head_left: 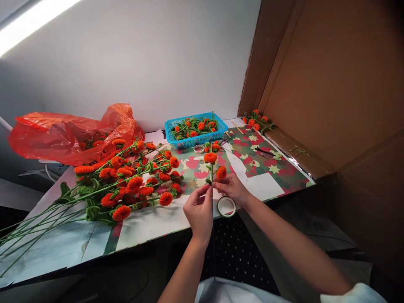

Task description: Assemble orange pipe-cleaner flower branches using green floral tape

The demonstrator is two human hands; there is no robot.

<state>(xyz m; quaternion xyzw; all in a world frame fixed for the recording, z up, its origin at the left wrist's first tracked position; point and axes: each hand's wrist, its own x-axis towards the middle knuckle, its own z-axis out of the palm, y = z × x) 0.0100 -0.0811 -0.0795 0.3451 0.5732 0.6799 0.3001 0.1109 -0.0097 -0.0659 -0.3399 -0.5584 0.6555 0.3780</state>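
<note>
An artificial flower stem [211, 168] with orange fuzzy blooms and green leaves stands upright between my hands. Its thin dark lower stem runs down past the table's front edge. My left hand [199, 207] pinches the stem just below the blooms, thumb and fingers together. From the other side, my right hand [232, 188] is closed at the same spot, its fingertips on the stem near a small green leaf. Below the right hand hangs a roll of pale green tape [226, 206]; whether its loose end is in the fingers cannot be seen.
A large pile of finished orange flower stems [134, 185] covers the table's left side, before a red plastic bag [63, 134]. At the back, a blue basket [196, 142] holds more blooms. Another tape roll [199, 149] lies nearby. Cardboard [315, 84] walls the right side.
</note>
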